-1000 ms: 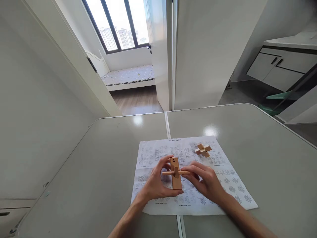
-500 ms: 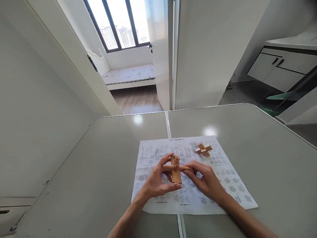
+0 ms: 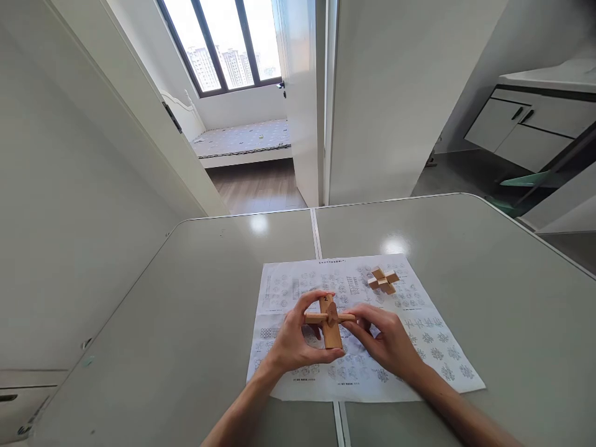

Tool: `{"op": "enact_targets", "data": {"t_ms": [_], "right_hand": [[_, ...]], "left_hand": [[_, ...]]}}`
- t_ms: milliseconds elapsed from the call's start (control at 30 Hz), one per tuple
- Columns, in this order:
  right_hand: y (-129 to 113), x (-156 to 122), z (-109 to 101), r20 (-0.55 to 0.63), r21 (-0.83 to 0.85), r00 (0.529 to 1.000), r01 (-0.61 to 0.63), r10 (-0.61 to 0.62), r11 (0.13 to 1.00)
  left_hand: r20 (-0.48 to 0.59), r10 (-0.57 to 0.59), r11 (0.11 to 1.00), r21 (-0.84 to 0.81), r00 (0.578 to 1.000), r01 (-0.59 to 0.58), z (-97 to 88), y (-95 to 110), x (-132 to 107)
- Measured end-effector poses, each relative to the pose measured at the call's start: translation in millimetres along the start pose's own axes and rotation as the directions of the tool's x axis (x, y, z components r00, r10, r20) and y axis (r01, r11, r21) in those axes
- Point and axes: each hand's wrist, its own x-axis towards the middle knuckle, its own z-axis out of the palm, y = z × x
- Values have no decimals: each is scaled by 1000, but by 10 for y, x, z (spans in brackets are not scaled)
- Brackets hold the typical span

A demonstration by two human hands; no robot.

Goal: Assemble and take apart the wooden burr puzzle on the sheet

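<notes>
Head view: left hand (image 3: 295,340) clamps a brown wooden crossed-bar puzzle marked "2" (image 3: 333,338) between thumb and fingers, over a white printed paper sheet (image 3: 279,295). Right hand (image 3: 386,335) pinches the crossbar's right end. Bars already interlock; whether fully seated, cannot tell, so work remaining is unclear. Pale wooden block cross (image 3: 383,281), seemingly whole, rests untouched on sheet's far right.

We see warm honey-brown on the wooden puzzle (image 3: 333,338), with a black number (image 3: 325,298) on it. By the far right corner of the white paper (image 3: 282,391), patterned with rows of black and grey drawings (image 3: 436,353), our wooden cross (image 3: 383,282) is lighter tan. Our table (image 3: 186,323) is plain grey-green, whitish along its edge (image 3: 395,200).
</notes>
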Motion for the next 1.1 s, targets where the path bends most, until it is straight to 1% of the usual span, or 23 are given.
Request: {"op": "enact_targets", "data": {"t_ms": [133,233,367,500,633,900,1100], "right_hand": [[5,-3,31,-31,-10,1000,-6,5,1000],[17,-2,38,-26,-13,1000,1,-2,1000],[29,-1,18,3,-4,1000,7,-7,1000],[15,3,7,9,7,1000,1,-1,1000],[1,11,17,12,15,1000,-11,11,1000],[0,14,8,-4,-2,1000,1,-1,1000],[0,19,0,10,42,999,-31,31,999]], "left_hand": [[-39,11,999,37,999,-10,2,-10,7],[-54,18,998,54,998,-15,6,-25,4],[-39,18,1000,0,999,-18,12,-28,-6],[-55,40,999,13,998,-39,8,-17,-13],[-50,23,1000,20,998,-22,-5,-19,-20],[-62,14,1000,-3,998,-14,-13,-66,-23],[-23,-1,999,-33,1000,0,-10,-75,-15]]}}
